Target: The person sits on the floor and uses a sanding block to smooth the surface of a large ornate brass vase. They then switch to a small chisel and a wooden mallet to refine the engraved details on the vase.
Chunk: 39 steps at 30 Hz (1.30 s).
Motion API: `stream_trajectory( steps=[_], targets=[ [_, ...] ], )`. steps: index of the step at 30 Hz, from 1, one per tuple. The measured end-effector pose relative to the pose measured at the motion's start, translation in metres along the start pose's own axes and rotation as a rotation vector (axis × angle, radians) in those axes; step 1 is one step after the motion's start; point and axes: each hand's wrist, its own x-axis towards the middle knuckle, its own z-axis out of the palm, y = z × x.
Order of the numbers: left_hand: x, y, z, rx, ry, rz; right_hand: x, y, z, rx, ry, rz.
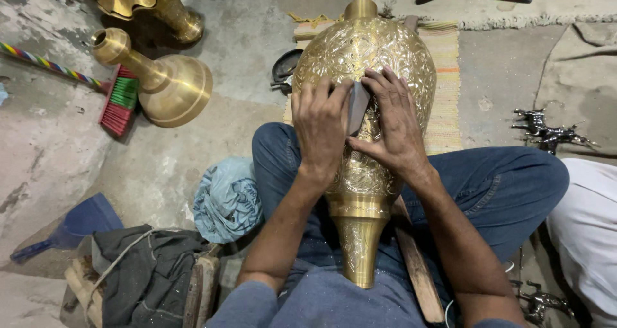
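engraved brass vase (363, 64) across lap, both hands pressing grey pad (357, 106).

You are sitting cross-legged on the floor of a metalworker's workshop, a handcraft place rather than a home. The rough, stained concrete floor (193, 141) tells it, with a worn striped mat (447, 77) laid over it. An engraved brass vase (363, 109) lies across your lap, and two more brass vases (160, 77) (151, 7) lie beside you on the floor. A small silver-coloured horse figure (549, 132) stands to your right. A red and green brush (119, 100), a blue dustpan (77, 225) and crumpled rags (225, 199) lie about.
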Motion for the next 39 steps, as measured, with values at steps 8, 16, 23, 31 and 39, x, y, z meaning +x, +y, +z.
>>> stream_trajectory(
  steps=[8,16,23,31,39],
  targets=[
    [-0.013,0.008,-0.027,-0.064,-0.067,-0.061,0.003,-0.001,0.001,-0.022,0.014,0.003],
    [-0.015,0.0,-0.018,-0.01,-0.01,-0.01,0.002,-0.002,0.001,-0.013,0.019,-0.002],
    [-0.013,-0.002,-0.008,-0.037,-0.042,-0.046,0.001,0.002,0.005,-0.025,0.02,-0.002],
    [-0.02,-0.001,-0.022,-0.078,-0.084,-0.062,-0.001,0.002,0.007,-0.027,0.013,0.016],
    [0.01,0.004,-0.012,-0.063,0.007,-0.02,0.001,0.0,0.003,-0.02,0.013,0.011]
  ],
)
